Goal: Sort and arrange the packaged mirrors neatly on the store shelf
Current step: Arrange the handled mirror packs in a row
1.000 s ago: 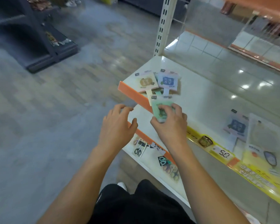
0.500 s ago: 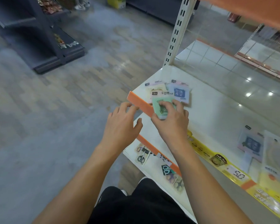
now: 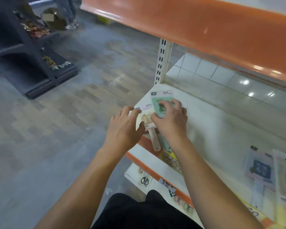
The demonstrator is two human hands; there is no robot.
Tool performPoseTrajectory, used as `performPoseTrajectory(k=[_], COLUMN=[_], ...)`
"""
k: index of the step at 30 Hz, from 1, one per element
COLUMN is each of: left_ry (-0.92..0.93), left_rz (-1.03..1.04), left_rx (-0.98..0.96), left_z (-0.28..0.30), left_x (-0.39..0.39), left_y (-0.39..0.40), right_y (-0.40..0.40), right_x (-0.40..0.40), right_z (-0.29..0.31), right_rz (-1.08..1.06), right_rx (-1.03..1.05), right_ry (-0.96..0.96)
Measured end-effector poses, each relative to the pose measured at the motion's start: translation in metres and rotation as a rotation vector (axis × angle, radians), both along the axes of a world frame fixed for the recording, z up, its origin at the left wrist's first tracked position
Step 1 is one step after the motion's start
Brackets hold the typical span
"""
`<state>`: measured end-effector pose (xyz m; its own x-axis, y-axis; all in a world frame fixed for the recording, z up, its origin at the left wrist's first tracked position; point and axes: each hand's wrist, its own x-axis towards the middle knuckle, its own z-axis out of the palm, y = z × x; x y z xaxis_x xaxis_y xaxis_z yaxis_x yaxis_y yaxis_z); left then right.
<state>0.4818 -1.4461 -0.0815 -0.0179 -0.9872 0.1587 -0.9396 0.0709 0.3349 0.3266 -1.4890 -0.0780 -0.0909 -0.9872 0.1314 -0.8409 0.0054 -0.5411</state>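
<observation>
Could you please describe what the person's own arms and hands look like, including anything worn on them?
Both forearms are bare to the frame's edge: no sleeves, gloves, watch or rings visible on the left hand or the right hand. Fingers uncovered, nails short. Below is dark black clothing.

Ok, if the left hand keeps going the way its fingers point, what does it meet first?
Probably the beige mirror pack: the left hand points up and right across it, thumb already at its edge. Next comes the green pack under the right hand.

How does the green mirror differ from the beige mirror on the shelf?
The green mirror lies farther back on the shelf, under the right hand; the beige mirror lies nearer the front edge, by the left hand. The green one overlaps the beige one. Both are packaged hand mirrors with handles pointing toward the person.
</observation>
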Motion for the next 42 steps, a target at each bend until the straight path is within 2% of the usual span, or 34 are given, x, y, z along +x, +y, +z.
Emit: performPoseTrajectory(k=[6,19,24,28,31,37,42], left_ry=[0.025,0.007,-0.002,-0.022,0.039,0.121,0.151], left_rz=[-0.079,-0.398,-0.558,-0.670,-0.723,-0.845,-0.928], left_rx=[0.043,0.076,0.110,0.105,0.076,0.014,0.006], left_z=[-0.007,-0.008,-0.012,-0.011,-0.012,-0.008,-0.003], left_x=[0.007,0.027,0.019,0.009,0.001,-0.030,-0.056], left_y=[-0.034,-0.110,-0.120,-0.120,-0.116,-0.101,-0.078], right_y=[-0.025,-0.058,-0.048,-0.030,-0.011,0.037,0.072], right_x=[0.008,0.017,0.008,0.005,0.005,-0.005,-0.021], right_z=[-0.013,-0.033,-0.032,-0.025,-0.022,-0.013,-0.008], right_rz=[-0.055,-0.395,-0.473,-0.574,-0.638,-0.712,-0.786], right_rx=[0.046,0.141,0.198,0.214,0.171,-0.058,-0.075], right_ry=[0.010,0.163,0.120,0.013,-0.002,-0.003,-0.011])
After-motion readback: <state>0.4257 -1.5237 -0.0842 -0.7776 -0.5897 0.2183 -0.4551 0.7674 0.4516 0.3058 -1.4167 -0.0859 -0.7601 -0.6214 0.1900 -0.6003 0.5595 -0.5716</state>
